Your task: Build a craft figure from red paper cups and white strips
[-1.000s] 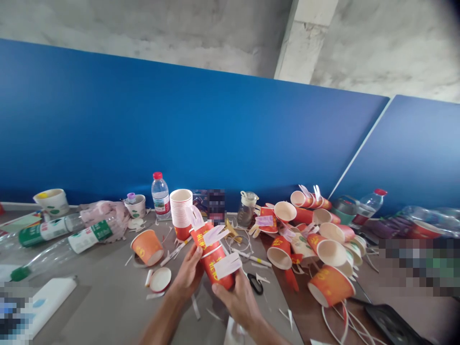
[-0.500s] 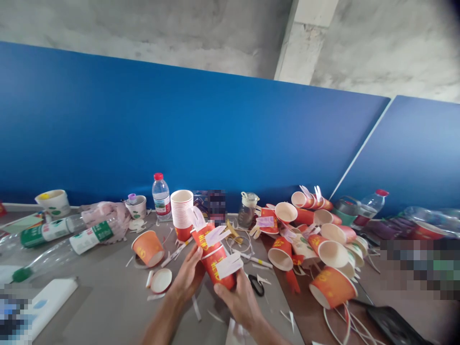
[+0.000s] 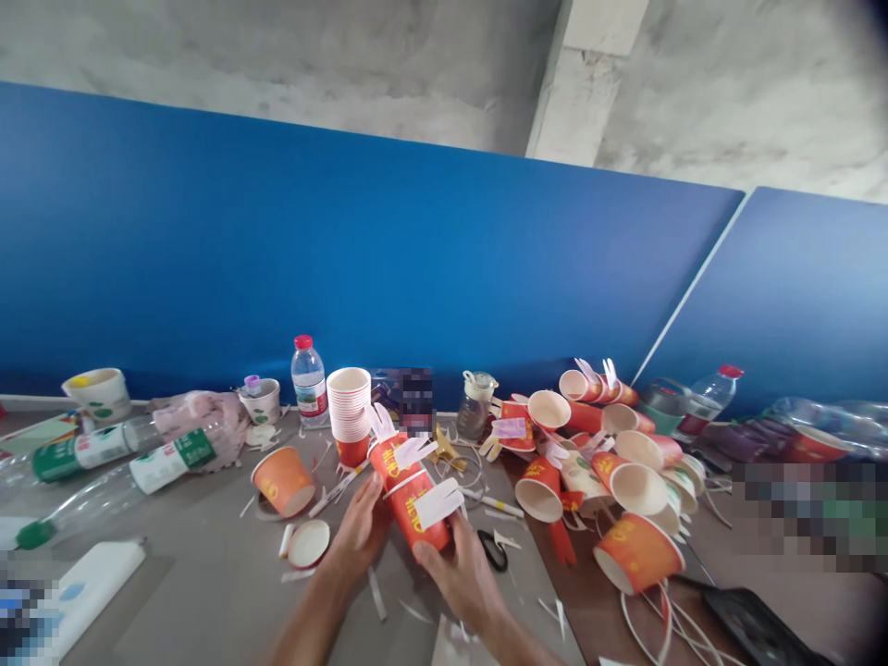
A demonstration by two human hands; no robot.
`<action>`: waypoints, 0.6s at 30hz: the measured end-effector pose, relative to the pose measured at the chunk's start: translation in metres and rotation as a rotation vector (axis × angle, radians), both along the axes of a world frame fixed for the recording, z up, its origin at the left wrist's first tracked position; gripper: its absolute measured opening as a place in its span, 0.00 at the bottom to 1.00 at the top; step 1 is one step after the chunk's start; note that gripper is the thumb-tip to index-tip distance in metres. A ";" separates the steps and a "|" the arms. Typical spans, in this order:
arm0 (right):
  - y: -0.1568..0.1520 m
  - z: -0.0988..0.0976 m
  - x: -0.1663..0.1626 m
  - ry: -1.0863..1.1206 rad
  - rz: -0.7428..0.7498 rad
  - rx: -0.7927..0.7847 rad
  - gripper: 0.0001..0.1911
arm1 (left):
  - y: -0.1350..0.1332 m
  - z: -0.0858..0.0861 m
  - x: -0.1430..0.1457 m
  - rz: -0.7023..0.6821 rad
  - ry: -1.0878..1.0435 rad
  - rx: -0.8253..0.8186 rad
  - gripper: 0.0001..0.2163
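Between my hands is a pair of red paper cups [image 3: 411, 492], joined end to end and tilted, with yellow lettering and white forked paper cutouts on the side and top. My left hand [image 3: 362, 525] grips the cups from the left, around where they meet. My right hand [image 3: 459, 566] holds the lower cup, thumb across its bottom end and fingers behind it, partly hidden. Just behind stands a tall stack of paper cups [image 3: 349, 407]. Black-handled scissors [image 3: 493, 549] lie right of my right hand. An orange paper cup [image 3: 283, 482] lies tipped to the left.
Many red and white cups [image 3: 636, 487] are heaped at the right. A water bottle [image 3: 309, 384] and a glass jug [image 3: 475, 407] stand along the blue partition [image 3: 388, 250]. Green-labelled bottles [image 3: 166, 462] lie at left. Paper scraps, a paper disc [image 3: 309, 544] and white cables [image 3: 670, 620] litter the table.
The joined cups have turned slightly in my hands, the lower cutout shifting a little up and left. The whole view has drifted slightly; both hands keep their hold.
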State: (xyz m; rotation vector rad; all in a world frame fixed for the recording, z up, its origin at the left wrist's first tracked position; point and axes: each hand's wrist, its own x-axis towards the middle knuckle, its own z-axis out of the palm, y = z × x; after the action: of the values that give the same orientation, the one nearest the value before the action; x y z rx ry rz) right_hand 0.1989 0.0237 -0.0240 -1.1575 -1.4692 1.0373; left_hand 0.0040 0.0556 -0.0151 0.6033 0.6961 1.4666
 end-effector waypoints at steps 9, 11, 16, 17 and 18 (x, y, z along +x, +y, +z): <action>-0.001 0.009 0.002 -0.109 -0.045 0.009 0.26 | -0.004 0.002 0.002 0.019 -0.021 0.007 0.44; -0.003 0.015 0.001 -0.132 -0.059 0.010 0.25 | -0.006 0.002 0.002 0.035 0.017 0.003 0.48; -0.006 0.023 -0.001 -0.154 -0.066 0.043 0.23 | -0.011 0.003 0.004 0.047 0.067 -0.052 0.50; -0.006 0.024 -0.002 -0.157 -0.070 0.047 0.23 | -0.012 0.004 0.004 0.049 0.071 -0.063 0.49; -0.007 0.024 -0.002 -0.163 -0.071 0.049 0.23 | -0.012 0.005 0.005 0.056 0.073 -0.072 0.47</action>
State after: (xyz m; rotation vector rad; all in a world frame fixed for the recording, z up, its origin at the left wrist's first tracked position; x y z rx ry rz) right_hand 0.1965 0.0169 0.0000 -1.2744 -1.5595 0.8711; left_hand 0.0085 0.0431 -0.0105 0.5882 0.8253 1.4703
